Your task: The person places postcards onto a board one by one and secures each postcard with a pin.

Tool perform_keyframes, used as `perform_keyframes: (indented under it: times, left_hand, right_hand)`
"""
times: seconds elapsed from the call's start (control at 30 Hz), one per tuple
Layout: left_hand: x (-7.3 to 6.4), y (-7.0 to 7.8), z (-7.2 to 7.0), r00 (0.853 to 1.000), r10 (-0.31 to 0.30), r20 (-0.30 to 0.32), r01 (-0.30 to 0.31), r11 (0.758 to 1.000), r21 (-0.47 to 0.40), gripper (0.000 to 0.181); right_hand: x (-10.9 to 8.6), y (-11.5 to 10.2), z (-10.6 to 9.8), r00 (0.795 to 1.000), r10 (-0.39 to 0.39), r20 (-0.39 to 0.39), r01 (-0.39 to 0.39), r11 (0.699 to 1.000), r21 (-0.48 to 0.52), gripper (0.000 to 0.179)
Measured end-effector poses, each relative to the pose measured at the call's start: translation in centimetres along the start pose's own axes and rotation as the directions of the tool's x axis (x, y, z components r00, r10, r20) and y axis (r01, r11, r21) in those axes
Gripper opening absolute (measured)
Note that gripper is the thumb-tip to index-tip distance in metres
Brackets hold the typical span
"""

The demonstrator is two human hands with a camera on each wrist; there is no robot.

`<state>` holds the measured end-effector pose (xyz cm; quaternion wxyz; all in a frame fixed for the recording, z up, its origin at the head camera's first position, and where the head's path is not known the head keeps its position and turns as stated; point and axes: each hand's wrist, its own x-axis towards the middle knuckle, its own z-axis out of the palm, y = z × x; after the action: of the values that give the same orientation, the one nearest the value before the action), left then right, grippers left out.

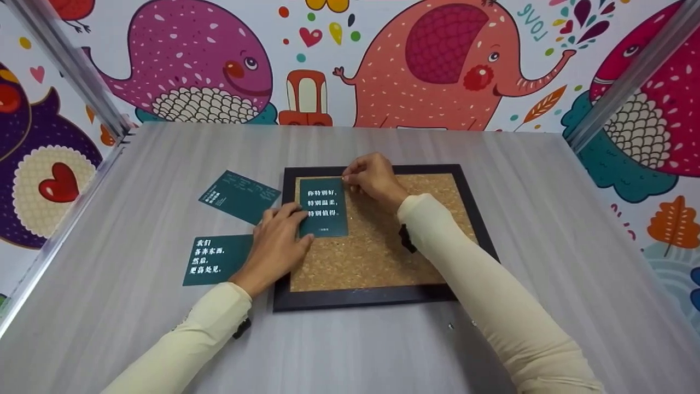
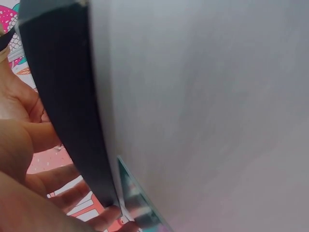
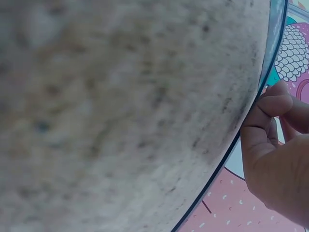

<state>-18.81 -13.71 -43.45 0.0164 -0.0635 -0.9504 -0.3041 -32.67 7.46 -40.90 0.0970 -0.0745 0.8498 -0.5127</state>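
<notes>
A black-framed cork board lies on the table. Upright at its upper left is a dark green card printed with white characters. My right hand is at the card's top right corner, thumb and forefinger pinching a tiny push pin mostly hidden by the fingertips. In the right wrist view, the same hand has its fingertips right at the card's edge. My left hand reaches over the board's left frame, fingers spread and relaxed, fingertips resting on the card's left edge.
Left of the board, one green card lies slanted and another green card lies lower, partly under my left hand. Two small shiny pins, one a pin, lie in front of the board. A cartoon-printed wall stands behind the table.
</notes>
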Motion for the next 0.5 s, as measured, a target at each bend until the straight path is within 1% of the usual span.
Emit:
perform_keyframes:
  times: [0.23, 0.5]
  left_hand:
    - [0.0, 0.0, 0.0, 1.000, 0.002, 0.001, -0.002, 1.000, 0.005, 0.052]
    - [-0.2, 0.1, -0.1, 1.000, 0.007, 0.003, -0.007, 1.000, 0.001, 0.050]
  right_hand:
    - [0.6, -0.7, 0.2, 1.000, -0.026, 0.000, 0.026, 0.999, -0.025, 0.010]
    - [1.1, -0.9, 0.6, 1.000, -0.012, 0.007, 0.013, 0.998, -0.062, 0.010]
